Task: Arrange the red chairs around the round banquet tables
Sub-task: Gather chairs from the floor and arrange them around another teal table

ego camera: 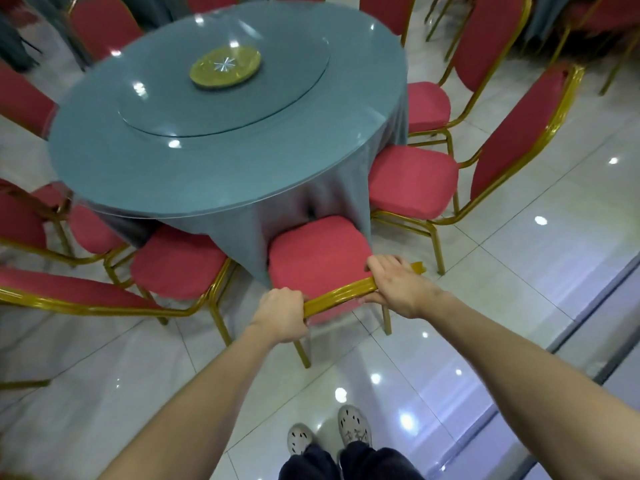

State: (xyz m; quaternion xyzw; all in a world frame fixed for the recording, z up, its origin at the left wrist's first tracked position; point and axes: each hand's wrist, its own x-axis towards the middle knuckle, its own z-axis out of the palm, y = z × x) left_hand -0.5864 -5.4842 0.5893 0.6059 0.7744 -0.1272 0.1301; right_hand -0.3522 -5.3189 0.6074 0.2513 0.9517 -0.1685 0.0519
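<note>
At the centre of the head view, both hands are clamped on the gold top rail [341,293] of one red chair [318,252]. Left hand [281,315] grips the rail's lower-left end, fingers curled over it. Right hand [398,285] grips near the upper-right end, thumb below the rail.

The rail runs slantwise, lower left to upper right, so the left hand sits nearer the person and the right hand nearer the table [242,188]. The chair lies directly ahead of the hands, seat pointing up-frame, its front edge meeting the hanging grey-blue cloth [311,199].

Judgement: the chair is nearly home. Any remaining push goes straight along the seat's length toward the table centre.

A left neighbour chair [176,263] and a right neighbour chair [412,183] stand close, their seats apart from this one. A glass turntable [173,109] and a gold dish [225,65] occupy the tabletop, upper frame.

Risk noted: the cloth may bunch against the seat.
</note>
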